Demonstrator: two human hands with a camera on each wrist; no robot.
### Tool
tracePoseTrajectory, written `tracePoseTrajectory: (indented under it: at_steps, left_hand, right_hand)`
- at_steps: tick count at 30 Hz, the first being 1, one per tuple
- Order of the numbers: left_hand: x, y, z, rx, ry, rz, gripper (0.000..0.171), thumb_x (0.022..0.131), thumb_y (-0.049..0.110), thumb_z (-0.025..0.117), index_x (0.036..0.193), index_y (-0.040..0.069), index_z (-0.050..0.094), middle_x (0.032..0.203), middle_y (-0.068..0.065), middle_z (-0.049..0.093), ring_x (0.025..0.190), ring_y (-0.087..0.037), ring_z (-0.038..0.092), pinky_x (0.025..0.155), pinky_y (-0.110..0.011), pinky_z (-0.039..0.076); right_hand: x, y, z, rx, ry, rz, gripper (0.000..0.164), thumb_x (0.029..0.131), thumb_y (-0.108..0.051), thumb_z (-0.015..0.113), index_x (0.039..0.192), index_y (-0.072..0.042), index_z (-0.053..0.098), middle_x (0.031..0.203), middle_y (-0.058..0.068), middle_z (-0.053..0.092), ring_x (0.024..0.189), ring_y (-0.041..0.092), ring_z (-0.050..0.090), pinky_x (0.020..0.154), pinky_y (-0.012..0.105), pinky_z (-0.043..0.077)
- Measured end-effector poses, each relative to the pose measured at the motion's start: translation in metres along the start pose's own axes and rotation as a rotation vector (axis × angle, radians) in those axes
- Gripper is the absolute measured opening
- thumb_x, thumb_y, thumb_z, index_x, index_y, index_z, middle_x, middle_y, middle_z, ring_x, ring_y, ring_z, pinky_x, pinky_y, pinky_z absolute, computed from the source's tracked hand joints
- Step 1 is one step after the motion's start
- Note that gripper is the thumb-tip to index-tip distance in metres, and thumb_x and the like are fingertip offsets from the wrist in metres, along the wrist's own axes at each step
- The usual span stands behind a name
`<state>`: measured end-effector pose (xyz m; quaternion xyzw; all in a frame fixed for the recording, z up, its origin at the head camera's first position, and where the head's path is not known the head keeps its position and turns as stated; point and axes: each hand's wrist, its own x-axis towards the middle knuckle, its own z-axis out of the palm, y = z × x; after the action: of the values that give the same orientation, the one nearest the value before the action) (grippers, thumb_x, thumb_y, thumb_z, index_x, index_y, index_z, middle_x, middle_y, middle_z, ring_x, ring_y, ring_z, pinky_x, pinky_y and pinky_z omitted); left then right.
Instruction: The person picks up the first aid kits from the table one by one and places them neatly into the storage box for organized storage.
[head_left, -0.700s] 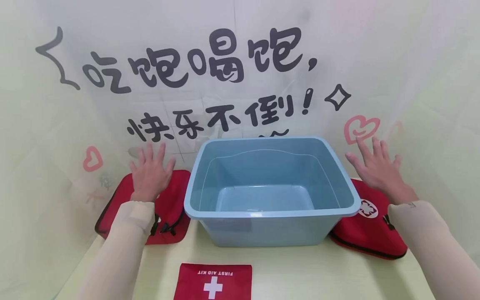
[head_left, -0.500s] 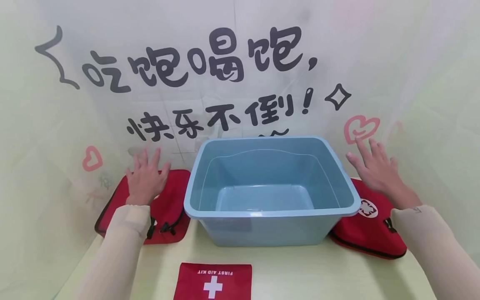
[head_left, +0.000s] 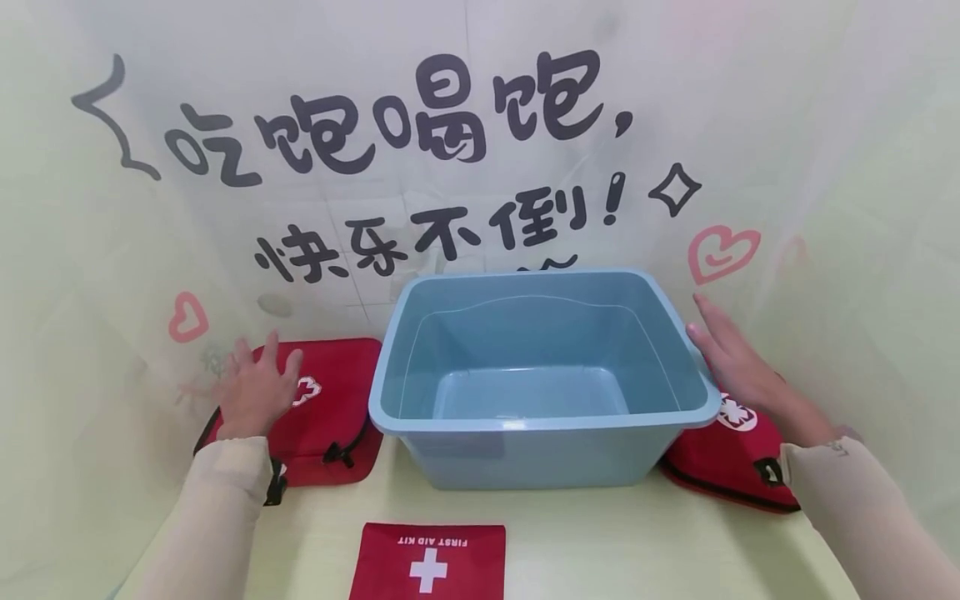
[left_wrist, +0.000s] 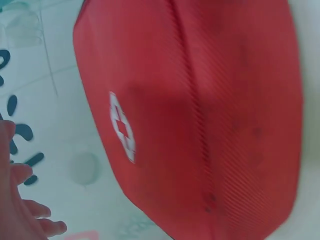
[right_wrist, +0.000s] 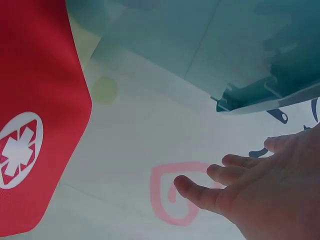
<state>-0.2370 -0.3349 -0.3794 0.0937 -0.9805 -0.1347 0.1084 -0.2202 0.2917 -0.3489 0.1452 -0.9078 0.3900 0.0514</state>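
Observation:
My left hand [head_left: 258, 387], fingers spread, is over the left part of a red first aid bag [head_left: 330, 433] with a white emblem and black zipper. The left wrist view shows this bag [left_wrist: 160, 115] large, with the fingers off to its side. My right hand [head_left: 738, 367] has its fingers extended beside the right rim of a light blue plastic bin [head_left: 525, 454], holding nothing. Under the right forearm lies a second red first aid bag [head_left: 720, 467], partly hidden by the hand and sleeve. In the right wrist view its white emblem [right_wrist: 17, 150] shows at the left.
In front of the bin a flat red pouch [head_left: 465, 567] marked FIRST AID KIT lies on the pale table [head_left: 585, 542], cut off by the frame's lower edge. A white sheet [head_left: 480, 192] with black writing and pink hearts hangs close behind the bin.
My left hand has come down and to the left over its bag, uncovering the white emblem. My right hand has lowered slightly and turned toward the bin's rim.

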Motion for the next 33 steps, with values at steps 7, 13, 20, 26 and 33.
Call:
tracePoseTrajectory:
  at_steps: [7,13,20,26,33]
  left_hand:
    - [-0.013,-0.025,-0.001,0.033,-0.012,-0.05,0.073,0.098,0.033,0.051,0.153,-0.003,0.019,0.143,-0.044,0.015,0.132,-0.063,0.018,0.1,-0.084,0.012]
    - [-0.021,-0.04,0.0,-0.013,-0.091,-0.2,0.078,0.098,0.033,0.052,0.154,-0.003,0.013,0.142,-0.045,0.014,0.129,-0.063,0.019,0.095,-0.083,0.025]
    - [-0.03,-0.06,0.005,-0.036,-0.161,-0.338,0.08,0.1,0.038,0.045,0.156,-0.002,0.003,0.144,-0.044,0.009,0.123,-0.065,0.024,0.091,-0.079,0.037]
    - [-0.039,-0.068,0.013,-0.111,-0.15,-0.383,0.077,0.102,0.038,0.04,0.153,-0.005,0.002,0.132,-0.044,0.021,0.113,-0.061,0.032,0.088,-0.072,0.044]
    - [-0.049,-0.077,0.023,-0.235,-0.18,-0.473,0.087,0.102,0.05,0.03,0.147,-0.015,-0.006,0.127,-0.045,0.023,0.109,-0.06,0.036,0.092,-0.072,0.041]
  right_hand:
    - [-0.007,0.002,0.007,0.067,0.001,-0.008,0.078,0.103,-0.033,0.044,0.16,-0.02,-0.008,0.165,0.021,-0.001,0.146,0.053,0.003,0.1,0.083,0.016]
    - [-0.016,0.004,0.009,0.158,-0.065,0.04,0.08,0.104,-0.032,0.044,0.158,-0.025,-0.015,0.164,0.023,-0.001,0.143,0.057,0.011,0.096,0.078,0.033]
    - [-0.023,0.006,0.014,0.305,-0.135,0.023,0.084,0.103,-0.02,0.05,0.159,-0.021,-0.012,0.16,0.027,0.007,0.136,0.055,0.022,0.086,0.045,0.056]
    - [-0.028,0.008,0.019,0.375,-0.146,0.034,0.083,0.102,-0.017,0.052,0.16,-0.027,-0.006,0.158,0.025,0.012,0.134,0.05,0.027,0.08,0.031,0.056]
    - [-0.032,0.01,0.02,0.41,-0.157,0.054,0.083,0.102,-0.019,0.051,0.159,-0.038,-0.006,0.162,0.022,0.005,0.137,0.05,0.021,0.084,0.033,0.055]
